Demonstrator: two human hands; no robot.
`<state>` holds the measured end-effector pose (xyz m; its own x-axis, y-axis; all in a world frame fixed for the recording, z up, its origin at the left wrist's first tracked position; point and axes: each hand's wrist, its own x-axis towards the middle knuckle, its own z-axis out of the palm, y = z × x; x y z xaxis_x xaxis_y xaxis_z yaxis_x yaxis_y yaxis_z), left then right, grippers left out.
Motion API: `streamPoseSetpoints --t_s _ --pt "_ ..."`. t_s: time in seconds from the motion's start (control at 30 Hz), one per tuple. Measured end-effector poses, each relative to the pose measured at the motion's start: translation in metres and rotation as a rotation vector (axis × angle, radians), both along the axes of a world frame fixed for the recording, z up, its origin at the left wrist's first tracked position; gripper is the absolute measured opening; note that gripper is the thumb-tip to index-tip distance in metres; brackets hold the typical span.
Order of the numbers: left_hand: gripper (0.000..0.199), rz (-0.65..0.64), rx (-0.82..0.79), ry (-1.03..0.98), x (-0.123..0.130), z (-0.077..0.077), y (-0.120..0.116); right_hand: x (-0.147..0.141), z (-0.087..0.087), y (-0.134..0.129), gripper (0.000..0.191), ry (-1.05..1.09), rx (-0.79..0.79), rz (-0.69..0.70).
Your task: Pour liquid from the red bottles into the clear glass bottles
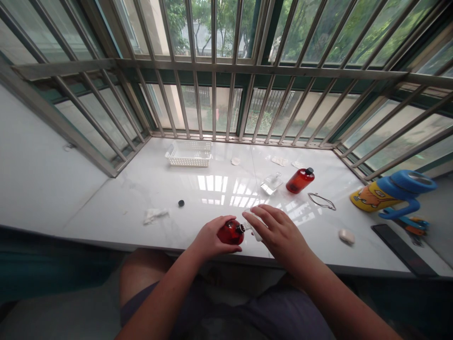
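Left hand [216, 237] is clamped around a round, translucent red bottle [229, 232] above the white marble-patterned counter [116, 217]'s near edge; the right hand [274, 229], fingers curled, grips a small clear bottle [257, 231], its neck at the red bottle's open mouth.

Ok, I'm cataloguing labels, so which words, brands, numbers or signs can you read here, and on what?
No text can be read.
Yellow-and-blue flask: cartoon print with a small patch, too small to read.
Red bottle in the left hand, capped red bottle: no lettering I can make out.
Dark phone-like slab: none visible.
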<state>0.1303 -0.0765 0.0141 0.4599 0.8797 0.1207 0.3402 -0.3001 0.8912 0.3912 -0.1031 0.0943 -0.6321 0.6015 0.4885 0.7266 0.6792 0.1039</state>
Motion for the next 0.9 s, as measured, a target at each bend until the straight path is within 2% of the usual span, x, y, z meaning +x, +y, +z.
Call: streamPoseSetpoints --t_s 0.9 --pt "0.090 0.009 -0.012 -0.007 -0.0005 0.0017 0.0007 0.0004 0.0049 0.0030 0.051 -0.027 0.035 0.006"
